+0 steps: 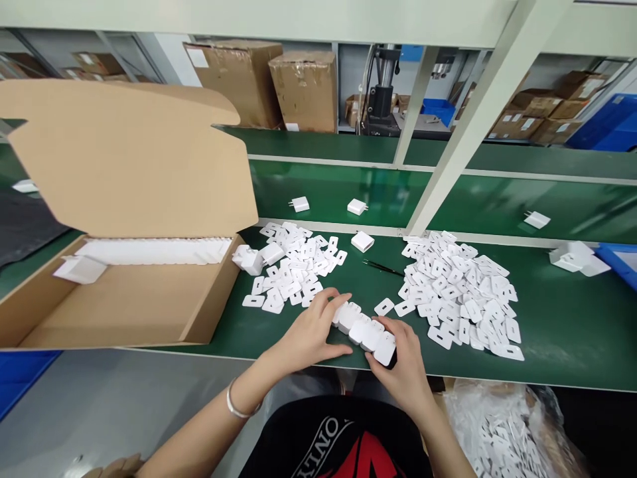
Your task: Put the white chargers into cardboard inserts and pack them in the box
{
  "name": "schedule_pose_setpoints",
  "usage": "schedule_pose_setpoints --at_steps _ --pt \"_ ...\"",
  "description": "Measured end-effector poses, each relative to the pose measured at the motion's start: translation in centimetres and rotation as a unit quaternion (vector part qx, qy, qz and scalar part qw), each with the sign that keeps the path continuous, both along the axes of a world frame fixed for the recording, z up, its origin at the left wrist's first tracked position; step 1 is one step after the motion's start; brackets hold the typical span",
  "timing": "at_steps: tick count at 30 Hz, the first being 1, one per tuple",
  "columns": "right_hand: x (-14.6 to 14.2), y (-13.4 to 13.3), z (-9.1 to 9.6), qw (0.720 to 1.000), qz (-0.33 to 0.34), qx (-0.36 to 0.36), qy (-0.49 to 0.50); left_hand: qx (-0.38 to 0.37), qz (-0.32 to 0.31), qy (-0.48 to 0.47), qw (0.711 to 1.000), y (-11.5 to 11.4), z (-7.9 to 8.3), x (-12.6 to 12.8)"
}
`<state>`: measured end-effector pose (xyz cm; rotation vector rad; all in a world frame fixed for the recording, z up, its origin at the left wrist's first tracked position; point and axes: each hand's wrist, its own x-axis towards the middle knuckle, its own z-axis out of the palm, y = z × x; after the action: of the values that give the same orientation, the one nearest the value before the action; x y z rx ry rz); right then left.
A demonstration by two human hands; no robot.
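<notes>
A short row of white charger plugs [360,329] lies on the green bench between my hands. My left hand [314,330] curves around the row's left end, fingers at its upper side and thumb stretched out below. My right hand [402,355] grips the right end, with fingers above and thumb beneath. Beside the row lie flat white plates with slots; a large heap of plates [458,289] spreads to the right. Another heap of plates [293,269] sits to the left, with a few charger plugs [251,259] at its edge.
An open cardboard box [212,299] stands at left, a row of white chargers [159,251] along its back wall. Black tweezers [382,267] lie between the heaps. A slanted post [468,139] rises behind. A plastic bag of white parts [507,425] sits below the bench's front edge.
</notes>
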<state>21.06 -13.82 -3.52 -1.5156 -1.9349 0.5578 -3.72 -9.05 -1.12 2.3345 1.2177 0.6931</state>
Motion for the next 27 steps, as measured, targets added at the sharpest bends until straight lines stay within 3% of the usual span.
schedule_pose_setpoints --at_steps 5,9,12,14,18,22,24,27 --pt "0.3 0.5 1.4 0.997 0.007 0.015 -0.077 0.001 -0.100 0.116 0.988 3.2 2.1 0.6" --pt "0.5 0.3 1.5 0.997 0.022 -0.049 -0.047 0.056 -0.146 0.174 0.972 4.1 2.4 1.3" --pt "0.5 0.9 1.5 0.999 0.025 0.015 -0.044 0.096 -0.132 0.190 0.968 3.8 2.8 0.9" --pt "-0.5 2.0 2.3 0.995 0.032 0.079 -0.054 0.123 -0.089 0.197 0.968 3.3 4.1 -0.4" --pt "-6.7 5.3 6.1 0.986 0.084 0.138 -0.050 0.151 0.032 0.206 0.966 1.6 9.0 -6.3" --pt "-17.6 8.5 10.0 0.977 0.169 0.130 0.002 0.142 0.148 0.208 0.956 -0.1 13.3 -15.8" --pt "-23.6 10.0 11.0 0.969 0.221 0.115 0.007 0.125 0.197 0.215 0.948 -0.6 14.0 -21.1" --pt "-31.6 11.8 11.5 0.957 0.277 0.073 -0.041 0.076 0.250 0.218 0.940 -0.9 13.1 -28.3"
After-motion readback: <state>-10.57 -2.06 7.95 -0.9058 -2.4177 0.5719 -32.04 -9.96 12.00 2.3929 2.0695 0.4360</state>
